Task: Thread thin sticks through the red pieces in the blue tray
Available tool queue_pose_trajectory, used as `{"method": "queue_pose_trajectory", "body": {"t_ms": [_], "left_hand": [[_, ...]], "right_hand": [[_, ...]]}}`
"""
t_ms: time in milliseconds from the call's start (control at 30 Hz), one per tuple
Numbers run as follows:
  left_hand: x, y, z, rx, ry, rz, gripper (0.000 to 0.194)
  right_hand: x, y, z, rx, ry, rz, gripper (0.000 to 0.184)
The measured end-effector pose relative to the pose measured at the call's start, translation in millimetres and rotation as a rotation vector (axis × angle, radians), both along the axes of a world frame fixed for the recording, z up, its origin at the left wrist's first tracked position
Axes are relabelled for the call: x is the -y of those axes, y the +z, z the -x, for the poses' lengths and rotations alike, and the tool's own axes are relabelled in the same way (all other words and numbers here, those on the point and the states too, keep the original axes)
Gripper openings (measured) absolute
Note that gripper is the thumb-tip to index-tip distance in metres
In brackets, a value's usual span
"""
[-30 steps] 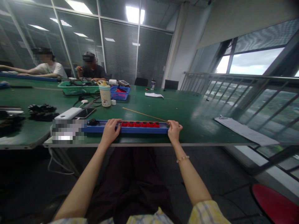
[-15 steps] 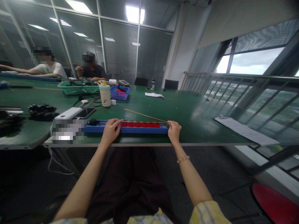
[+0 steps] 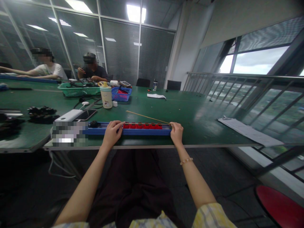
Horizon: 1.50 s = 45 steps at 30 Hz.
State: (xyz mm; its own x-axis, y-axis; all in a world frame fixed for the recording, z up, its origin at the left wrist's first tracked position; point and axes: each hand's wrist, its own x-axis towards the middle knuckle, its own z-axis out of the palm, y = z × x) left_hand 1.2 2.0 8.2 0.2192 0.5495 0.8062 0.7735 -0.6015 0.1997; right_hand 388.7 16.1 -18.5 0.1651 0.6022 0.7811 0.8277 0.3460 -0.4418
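Note:
A long blue tray (image 3: 142, 131) lies near the table's front edge, with a row of red blocks (image 3: 139, 126) inside it. Above the blocks a thin gold-coloured wire (image 3: 144, 117) runs from my right hand up and leftward over the table. Another stretch of it seems to pass along the tops of the blocks between my hands. My left hand (image 3: 113, 131) is closed in a pinch at the left end of the row, apparently on the wire. At the tray's right end, my right hand (image 3: 176, 131) pinches the wire. A small black part (image 3: 94, 124) sits in the tray's left end.
To the left lie a phone (image 3: 86, 115), a white box-shaped device (image 3: 69, 116) and black parts (image 3: 41, 113). Behind stand a bottle (image 3: 106, 97), a green basket (image 3: 79, 91) and a blue basket (image 3: 121, 95). Papers (image 3: 249, 130) lie right. Two people sit across the table.
My hands, the wire and the tray stay almost in place. The view has shifted very slightly. The person in dark clothing across the table has moved a hand a little.

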Motion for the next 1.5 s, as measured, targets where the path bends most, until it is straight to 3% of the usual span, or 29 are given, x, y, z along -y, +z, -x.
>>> {"method": "queue_pose_trajectory", "body": {"t_ms": [633,967,1500], "left_hand": [[-3.4,-3.7,1.7,0.018,-0.008,-0.008,0.031],[0.7,0.3,0.1,0.029,-0.002,0.020,0.033],[5.4,4.6,-5.4,0.071,0.051,0.051,0.038]], "right_hand": [[0.7,4.4,-4.0,-0.166,0.163,-0.132,0.033],[0.4,3.2,-5.7,-0.236,0.140,-0.136,0.033],[0.8,5.0,-3.4,-0.089,0.183,-0.137,0.031]]}}
